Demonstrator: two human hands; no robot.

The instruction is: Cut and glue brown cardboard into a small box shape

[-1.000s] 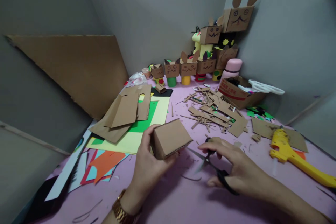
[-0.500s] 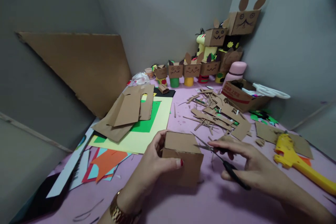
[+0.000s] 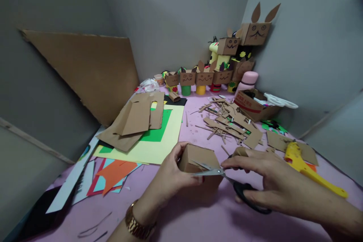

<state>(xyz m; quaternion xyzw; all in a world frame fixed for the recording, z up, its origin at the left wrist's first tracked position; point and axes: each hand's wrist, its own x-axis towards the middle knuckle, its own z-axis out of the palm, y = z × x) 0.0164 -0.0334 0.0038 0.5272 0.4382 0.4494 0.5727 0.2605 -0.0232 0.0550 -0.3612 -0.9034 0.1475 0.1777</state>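
Note:
My left hand (image 3: 170,179) grips a small brown cardboard box (image 3: 200,159) from its left side, thumb across the front face, holding it just above the pink table (image 3: 204,223). My right hand (image 3: 263,181) is closed on black-handled scissors (image 3: 227,181). The scissor blades are parted and lie against the box's front top edge. A gold watch is on my left wrist.
A yellow glue gun (image 3: 303,164) lies at the right. Cardboard scraps (image 3: 227,121) litter the middle. Coloured paper sheets with cardboard pieces (image 3: 141,124) lie at the left. Cardboard animal figures (image 3: 204,77) line the back corner beside an open carton (image 3: 255,104). A large cardboard sheet (image 3: 85,72) leans on the left wall.
My left hand has turned the box upright and lowered it. My right hand has brought the scissors left, onto the box's front edge.

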